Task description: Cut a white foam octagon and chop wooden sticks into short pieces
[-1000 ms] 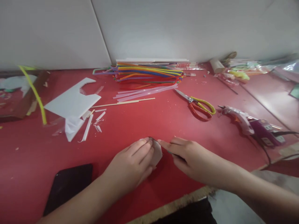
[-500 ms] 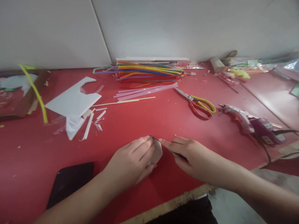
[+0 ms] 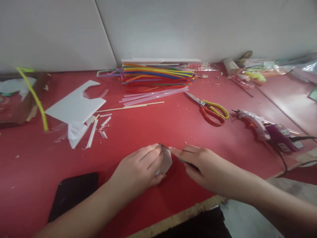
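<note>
My left hand (image 3: 141, 167) is closed over a small white board piece (image 3: 167, 162), pressing it to the red tabletop with the fingers over its left part. The piece's angled right end sticks out past the fingers. My right hand (image 3: 200, 165) is closed around what looks like a craft knife (image 3: 181, 160), mostly hidden in the fist with only a bit of teal handle showing. Its index finger points at the piece's upper corner, where a thin dark line like a blade runs along the edge.
Scissors (image 3: 208, 107) and a hot glue gun (image 3: 255, 124) lie to the right. Pipe cleaners (image 3: 158, 76) are bundled at the back. A cut white board (image 3: 76, 104) and scraps (image 3: 92, 134) lie left, above a black phone (image 3: 74, 193). The table edge (image 3: 183, 218) is close in front.
The view has shifted very slightly. Both hands and the white piece stay almost where they were, with no grip visibly changed.
</note>
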The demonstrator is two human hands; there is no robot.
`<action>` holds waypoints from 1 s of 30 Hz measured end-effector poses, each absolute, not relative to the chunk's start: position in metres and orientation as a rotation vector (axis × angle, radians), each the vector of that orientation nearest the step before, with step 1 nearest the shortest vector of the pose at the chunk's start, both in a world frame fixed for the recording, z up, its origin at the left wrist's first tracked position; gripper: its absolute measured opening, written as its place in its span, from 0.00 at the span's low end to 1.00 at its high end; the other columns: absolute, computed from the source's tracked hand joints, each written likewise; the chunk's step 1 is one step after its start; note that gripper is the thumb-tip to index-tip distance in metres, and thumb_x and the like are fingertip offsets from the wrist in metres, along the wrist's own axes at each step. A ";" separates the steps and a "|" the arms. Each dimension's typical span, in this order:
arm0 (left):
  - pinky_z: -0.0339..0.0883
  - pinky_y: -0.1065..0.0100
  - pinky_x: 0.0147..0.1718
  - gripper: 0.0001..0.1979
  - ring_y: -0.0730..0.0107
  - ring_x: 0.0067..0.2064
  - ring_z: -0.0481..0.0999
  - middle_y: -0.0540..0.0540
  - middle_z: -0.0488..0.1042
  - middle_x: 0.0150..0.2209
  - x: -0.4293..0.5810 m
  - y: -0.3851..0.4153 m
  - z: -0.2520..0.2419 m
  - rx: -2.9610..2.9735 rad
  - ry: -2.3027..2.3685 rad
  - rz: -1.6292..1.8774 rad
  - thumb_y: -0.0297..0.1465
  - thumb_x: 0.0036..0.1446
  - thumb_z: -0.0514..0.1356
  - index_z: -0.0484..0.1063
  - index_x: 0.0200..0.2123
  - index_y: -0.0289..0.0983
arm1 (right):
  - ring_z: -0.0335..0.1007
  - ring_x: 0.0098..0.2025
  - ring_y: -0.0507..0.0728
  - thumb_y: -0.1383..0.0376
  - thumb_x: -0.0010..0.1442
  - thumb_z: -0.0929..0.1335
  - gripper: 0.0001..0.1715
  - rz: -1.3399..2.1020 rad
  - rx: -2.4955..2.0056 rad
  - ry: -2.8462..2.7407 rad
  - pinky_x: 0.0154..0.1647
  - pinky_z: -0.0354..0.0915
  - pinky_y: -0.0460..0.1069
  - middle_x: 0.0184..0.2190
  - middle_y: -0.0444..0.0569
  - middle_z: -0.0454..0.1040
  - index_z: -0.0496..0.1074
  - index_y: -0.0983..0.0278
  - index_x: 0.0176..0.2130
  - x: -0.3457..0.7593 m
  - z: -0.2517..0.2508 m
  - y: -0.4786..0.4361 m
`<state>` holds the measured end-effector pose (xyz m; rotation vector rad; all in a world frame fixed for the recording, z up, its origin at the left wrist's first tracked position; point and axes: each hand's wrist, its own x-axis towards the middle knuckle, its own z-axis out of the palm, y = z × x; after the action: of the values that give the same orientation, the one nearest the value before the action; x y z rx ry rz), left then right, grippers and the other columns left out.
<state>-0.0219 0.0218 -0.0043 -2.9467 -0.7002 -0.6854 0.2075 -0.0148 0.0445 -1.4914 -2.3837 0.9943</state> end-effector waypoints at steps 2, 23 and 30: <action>0.75 0.59 0.48 0.15 0.56 0.47 0.79 0.38 0.79 0.45 -0.022 0.022 -0.004 -2.957 -0.703 -0.673 0.34 0.61 0.57 0.73 0.47 0.31 | 0.71 0.43 0.55 0.72 0.63 0.60 0.31 1.004 -1.501 -2.381 0.44 0.68 0.52 0.43 0.48 0.74 0.60 0.56 0.64 0.209 0.045 -0.016; 0.75 0.58 0.47 0.19 0.55 0.49 0.78 0.37 0.78 0.48 -0.022 0.023 -0.005 -2.952 -0.677 -0.663 0.38 0.64 0.54 0.73 0.46 0.27 | 0.72 0.40 0.54 0.74 0.62 0.60 0.35 1.045 -1.666 -2.384 0.42 0.68 0.50 0.42 0.48 0.73 0.57 0.55 0.65 0.214 0.045 -0.032; 0.73 0.59 0.50 0.23 0.56 0.51 0.77 0.37 0.77 0.50 -0.022 0.022 -0.007 -2.930 -0.662 -0.654 0.41 0.65 0.53 0.71 0.51 0.26 | 0.73 0.42 0.54 0.73 0.63 0.60 0.35 1.084 -1.708 -2.352 0.42 0.68 0.49 0.45 0.50 0.73 0.54 0.56 0.67 0.222 0.042 -0.043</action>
<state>-0.0222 0.0222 -0.0074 -2.9295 -0.6617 -0.6540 0.2219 -0.0432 0.0418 -1.7083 -2.3521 1.0841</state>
